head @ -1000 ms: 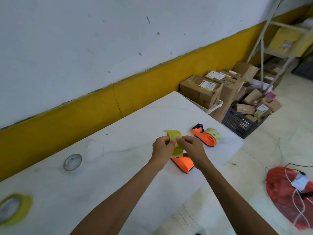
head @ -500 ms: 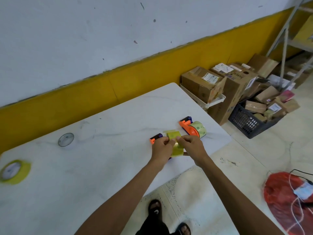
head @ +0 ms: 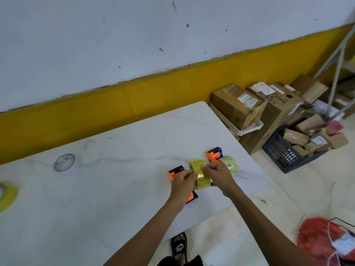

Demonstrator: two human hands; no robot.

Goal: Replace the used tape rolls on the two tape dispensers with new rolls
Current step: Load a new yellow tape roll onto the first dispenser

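Both hands hold a yellowish clear tape roll just above the white table. My left hand pinches its left side and my right hand grips its right side, thumb on top. Under the hands lies an orange and blue tape dispenser, mostly hidden. A second orange dispenser lies just beyond, with a tape roll mounted on it.
Another yellow tape roll lies at the table's far left edge, and a small clear round disc farther back. Cardboard boxes and a black crate crowd the floor to the right. A red bag lies at lower right.
The view has tilted down and shifted, so the table's near edge and my feet show. Both hands still hold the roll, now lower over the near dispenser.
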